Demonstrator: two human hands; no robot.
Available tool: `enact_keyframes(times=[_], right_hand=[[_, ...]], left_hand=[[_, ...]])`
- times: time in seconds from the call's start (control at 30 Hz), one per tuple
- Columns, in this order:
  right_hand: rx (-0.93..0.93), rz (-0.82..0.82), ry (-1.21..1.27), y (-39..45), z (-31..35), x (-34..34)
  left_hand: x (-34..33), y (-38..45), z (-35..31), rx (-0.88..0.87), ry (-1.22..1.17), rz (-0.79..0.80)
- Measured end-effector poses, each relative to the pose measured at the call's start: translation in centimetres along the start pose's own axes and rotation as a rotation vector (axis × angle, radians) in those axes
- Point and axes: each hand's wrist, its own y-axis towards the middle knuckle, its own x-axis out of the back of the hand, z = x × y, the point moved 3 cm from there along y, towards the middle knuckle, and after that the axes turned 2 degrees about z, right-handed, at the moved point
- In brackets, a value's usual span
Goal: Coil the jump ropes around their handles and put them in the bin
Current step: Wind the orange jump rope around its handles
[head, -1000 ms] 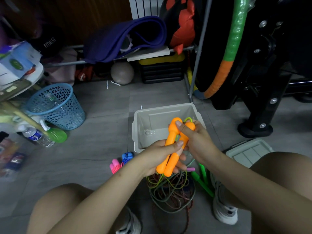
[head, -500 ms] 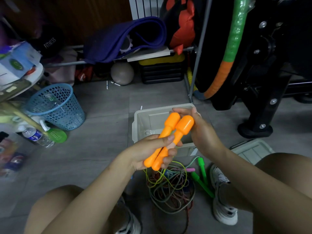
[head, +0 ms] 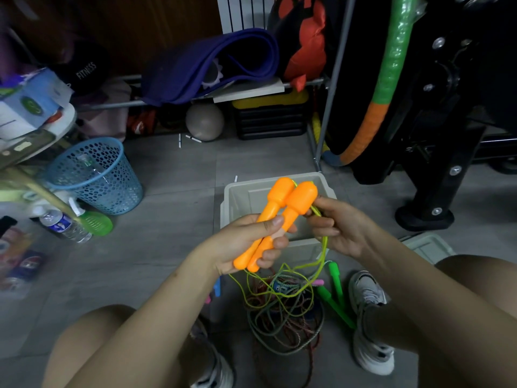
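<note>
Above the bin (head: 279, 189), the two orange handles (head: 275, 219) are clamped side by side in the left hand (head: 246, 245), so the yellow-green rope (head: 324, 245), pinched by the right hand (head: 340, 231), can be wound round them.

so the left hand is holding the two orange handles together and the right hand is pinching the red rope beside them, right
Not quite. The left hand does hold the two orange handles together, but the rope pinched by the right hand is a yellow-green rope, not a red one. The head view shows it running from the handle tops down to the tangle on the floor.
</note>
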Motion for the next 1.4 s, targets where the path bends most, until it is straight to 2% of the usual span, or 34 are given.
enact_keyframes(times=[0.07, 0.13, 0.27, 0.37, 0.43, 0.6, 0.7, 0.83, 0.97, 1.07, 1.27, 1.4], right_hand=[[-0.032, -0.015, 0.086, 0.2, -0.2, 0.2], [0.017, -0.059, 0.088, 0.3, -0.3, 0.5], [0.235, -0.172, -0.073, 0.2, -0.4, 0.7], [0.364, -0.152, -0.157, 0.0, -0.4, 0.3], [0.394, -0.145, -0.218, -0.2, -0.3, -0.1], [0.464, -0.352, -0.455, -0.5, 0.1, -0.1], [0.499, -0.38, -0.543, -0.7, 0.1, -0.1], [0.461, -0.343, -0.492, -0.6, 0.2, -0.3], [0.284, -0.212, -0.227, -0.1, -0.1, -0.3], [0.219, -0.203, -0.155, 0.0, -0.4, -0.4], [0.271, -0.246, -0.349, -0.7, -0.3, -1.0], [0.256, -0.21, -0.603, -1.1, -0.6, -1.7]], left_hand=[[-0.1, 0.1, 0.1, 0.006, 0.039, -0.044], [-0.4, 0.2, 0.2, 0.012, 0.05, -0.094], [-0.9, 0.3, 0.0, -0.017, -0.001, -0.122], [-1.1, 0.5, -0.2, -0.047, -0.056, -0.151], [-1.1, 0.6, -0.4, -0.08, -0.111, -0.174], [-1.0, 0.5, -0.5, -0.089, -0.156, -0.194], [-1.0, 0.6, -0.5, -0.095, -0.165, -0.201], [-1.0, 0.7, -0.5, -0.122, -0.158, -0.215], [-1.0, 0.9, -0.3, -0.145, -0.151, -0.231], [-0.9, 1.2, -0.1, -0.159, -0.132, -0.257], [-0.8, 1.5, -0.1, -0.214, -0.106, -0.344], [0.1, 1.6, -0.3, -0.233, -0.002, -0.499]])
